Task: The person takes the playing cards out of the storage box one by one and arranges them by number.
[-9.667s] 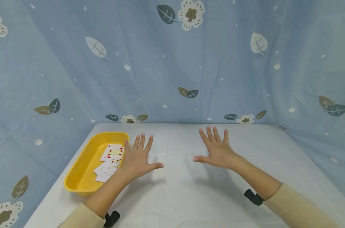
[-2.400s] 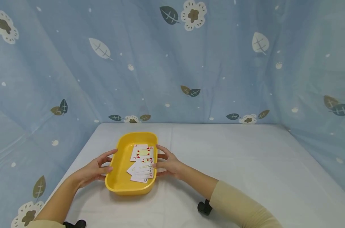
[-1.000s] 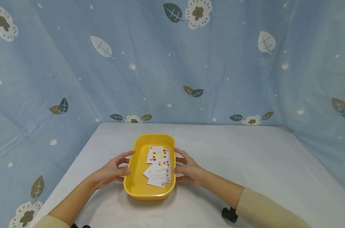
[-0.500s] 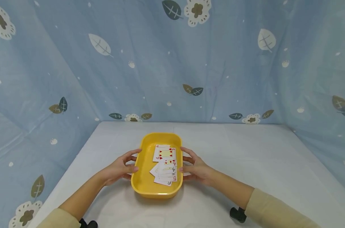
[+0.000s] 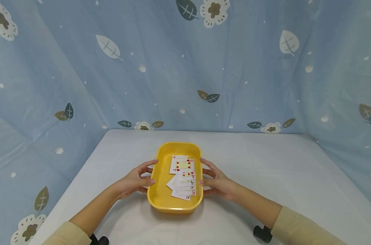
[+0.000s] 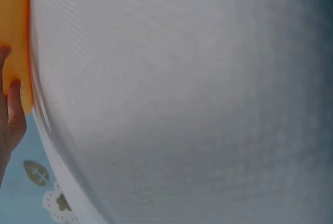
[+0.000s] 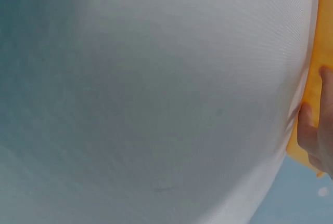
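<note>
A yellow plastic tray [image 5: 161, 190] stands on the white surface [image 5: 265, 170], in the lower middle of the head view. The left hand [image 5: 134, 178] holds its left long wall and the right hand [image 5: 219, 182] holds its right long wall, fingers curled on the rim, so the tray is clamped between both hands. Inside, toward the right half, lie several playing cards [image 5: 183, 180], face up and overlapping. The tray looks stiff and light, with smooth walls that may be a little slippery. The loose cards can slide if it tilts, so taking it by the two long walls and keeping it level seems best.
</note>
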### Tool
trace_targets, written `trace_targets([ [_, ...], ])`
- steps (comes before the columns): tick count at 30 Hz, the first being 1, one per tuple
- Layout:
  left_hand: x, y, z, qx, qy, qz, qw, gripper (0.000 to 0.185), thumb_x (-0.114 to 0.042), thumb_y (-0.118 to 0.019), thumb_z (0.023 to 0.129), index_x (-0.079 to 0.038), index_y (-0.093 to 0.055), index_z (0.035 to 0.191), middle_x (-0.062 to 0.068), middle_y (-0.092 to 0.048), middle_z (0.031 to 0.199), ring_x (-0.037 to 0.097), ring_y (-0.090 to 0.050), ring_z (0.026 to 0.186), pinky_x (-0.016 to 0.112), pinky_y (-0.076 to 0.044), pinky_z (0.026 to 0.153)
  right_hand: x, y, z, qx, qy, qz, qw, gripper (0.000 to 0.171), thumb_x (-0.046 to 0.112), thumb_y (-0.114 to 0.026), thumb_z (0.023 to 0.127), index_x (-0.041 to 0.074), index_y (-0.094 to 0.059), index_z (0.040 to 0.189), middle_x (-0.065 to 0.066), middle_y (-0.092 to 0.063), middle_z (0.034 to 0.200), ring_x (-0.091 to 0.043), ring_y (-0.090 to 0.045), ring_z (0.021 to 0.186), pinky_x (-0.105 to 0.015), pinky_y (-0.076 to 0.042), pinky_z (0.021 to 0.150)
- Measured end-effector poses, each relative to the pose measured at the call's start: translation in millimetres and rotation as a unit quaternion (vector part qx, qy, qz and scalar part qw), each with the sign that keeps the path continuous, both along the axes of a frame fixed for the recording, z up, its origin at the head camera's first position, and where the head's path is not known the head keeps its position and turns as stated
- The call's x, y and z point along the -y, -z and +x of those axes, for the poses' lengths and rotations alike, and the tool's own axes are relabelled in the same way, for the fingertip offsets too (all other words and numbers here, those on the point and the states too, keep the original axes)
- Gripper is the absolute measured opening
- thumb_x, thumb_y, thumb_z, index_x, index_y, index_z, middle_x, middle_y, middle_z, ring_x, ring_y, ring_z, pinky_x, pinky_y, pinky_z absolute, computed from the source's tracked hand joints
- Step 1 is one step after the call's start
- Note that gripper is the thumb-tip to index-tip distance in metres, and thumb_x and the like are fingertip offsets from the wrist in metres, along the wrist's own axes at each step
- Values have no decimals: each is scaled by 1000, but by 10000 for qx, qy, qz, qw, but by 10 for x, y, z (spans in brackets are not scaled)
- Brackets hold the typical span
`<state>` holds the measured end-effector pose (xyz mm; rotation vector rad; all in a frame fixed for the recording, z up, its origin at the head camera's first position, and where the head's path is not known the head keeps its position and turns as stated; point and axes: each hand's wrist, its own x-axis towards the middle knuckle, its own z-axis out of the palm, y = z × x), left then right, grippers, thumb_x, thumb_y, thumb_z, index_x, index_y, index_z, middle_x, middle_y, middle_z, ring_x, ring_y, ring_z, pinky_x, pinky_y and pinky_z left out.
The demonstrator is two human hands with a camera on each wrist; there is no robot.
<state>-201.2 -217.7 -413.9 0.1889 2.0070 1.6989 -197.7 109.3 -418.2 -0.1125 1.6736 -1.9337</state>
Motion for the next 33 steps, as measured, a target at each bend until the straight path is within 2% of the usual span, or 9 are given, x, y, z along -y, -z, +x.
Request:
trace_targets([
  [11, -75, -31, 9, -4, 135, 80, 9999, 79, -13, -68, 87, -17, -22, 151, 22, -33, 130, 28, -61, 94, 46, -57, 77, -85, -1, -10, -149, -167, 256, 9994, 85, 1, -64, 85, 31, -18, 151, -20, -20, 151, -37, -51, 116, -55, -50, 89],
  [24, -310, -9, 32, -11, 137, 77, 9999, 80, -14, -70, 86, -17, -23, 150, 22, -34, 130, 27, -59, 97, 46, -57, 77, -280, 14, 17, -34, 167, 406, 9990, 86, 0, -68, 82, 31, -24, 149, -20, -23, 150, -36, -52, 113, -54, -52, 86],
  [33, -440, 1, 24, -14, 123, 110, 9999, 79, -12, -71, 85, -18, -25, 149, 22, -36, 129, 27, -60, 98, 46, -57, 76, -401, -14, 41, 0, 191, 393, 9990, 86, -1, -67, 82, 29, -23, 150, -20, -23, 149, -34, -53, 109, -54, -52, 86],
])
